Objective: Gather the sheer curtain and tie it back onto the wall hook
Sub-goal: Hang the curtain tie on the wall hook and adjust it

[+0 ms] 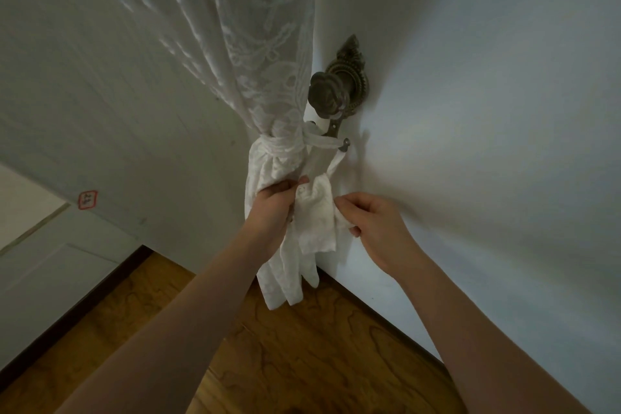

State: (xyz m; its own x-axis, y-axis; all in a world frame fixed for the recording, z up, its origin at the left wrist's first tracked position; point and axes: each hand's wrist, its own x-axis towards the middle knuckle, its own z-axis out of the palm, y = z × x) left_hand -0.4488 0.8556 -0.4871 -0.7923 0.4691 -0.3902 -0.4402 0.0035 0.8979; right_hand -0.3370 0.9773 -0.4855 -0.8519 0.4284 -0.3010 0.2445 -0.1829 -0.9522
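The white lace sheer curtain (242, 54) hangs in the corner, bunched into a narrow bundle. A white fabric tieback (285, 147) wraps around that bundle, and its strap runs right to a small wall hook (345, 143). Above the hook sits an ornate bronze holdback knob (327, 94). My left hand (274, 203) grips the gathered curtain just under the tieback. My right hand (371, 220) pinches the edge of a loose white flap of fabric (317, 212) that dangles from a thin cord below the hook.
White walls meet in a corner behind the curtain. Dark wooden floor (302, 346) lies below. A small red-framed label (88, 199) is stuck on the left wall, with a white panelled door (43, 262) at the lower left.
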